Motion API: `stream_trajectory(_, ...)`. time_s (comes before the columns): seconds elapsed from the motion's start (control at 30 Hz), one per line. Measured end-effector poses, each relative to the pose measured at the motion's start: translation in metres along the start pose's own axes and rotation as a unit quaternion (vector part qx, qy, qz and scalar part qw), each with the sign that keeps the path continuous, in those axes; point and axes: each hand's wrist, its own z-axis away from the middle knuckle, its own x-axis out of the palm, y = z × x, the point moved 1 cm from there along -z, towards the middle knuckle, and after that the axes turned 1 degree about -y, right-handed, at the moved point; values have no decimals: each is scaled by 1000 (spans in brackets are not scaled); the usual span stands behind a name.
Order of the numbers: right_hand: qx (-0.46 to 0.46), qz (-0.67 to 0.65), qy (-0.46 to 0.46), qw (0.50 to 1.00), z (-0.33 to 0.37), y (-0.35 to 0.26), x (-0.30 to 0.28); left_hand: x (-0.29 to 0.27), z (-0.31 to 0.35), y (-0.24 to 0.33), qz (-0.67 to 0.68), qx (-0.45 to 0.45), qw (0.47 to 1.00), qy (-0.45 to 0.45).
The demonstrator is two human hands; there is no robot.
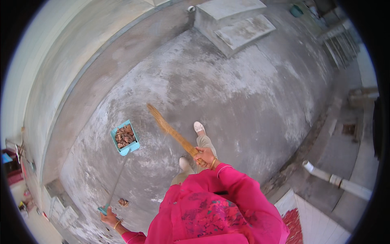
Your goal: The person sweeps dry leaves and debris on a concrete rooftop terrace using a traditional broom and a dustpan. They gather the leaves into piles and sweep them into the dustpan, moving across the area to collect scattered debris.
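Observation:
My left hand (109,218) is closed round the turquoise grip at the end of a long-handled dustpan (134,147). The pan, light blue with a toothed edge on its handle side, holds a heap of dry brown leaves (124,136) to my front left. In my right hand (205,156), fingers wrapped round its lower end, is a straw broom (174,132). Its frayed bristles reach forward and left, apart from the dustpan. A small clump of dry leaves (123,202) lies on the floor beside my left hand.
Stained grey concrete floor (243,118) spreads around my feet. Concrete steps (233,30) stand ahead against a wall (109,53) that curves down the left. At the right are a white pipe (337,179) and a raised edge; red material (292,225) lies at lower right.

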Motion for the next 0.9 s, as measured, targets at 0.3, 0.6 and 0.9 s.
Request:
stream_trajectory(0.3,-145,296,169,929,-152,-272,-81,45,63,58,29,-112,985,125)
stream_trajectory(0.6,-159,440,182,865,-337,-286,-35,60,123,84,34,-227,949,215)
stream_trajectory(0.9,-147,679,-106,711,-371,-90,187,111,82,64,-6,-338,898,282)
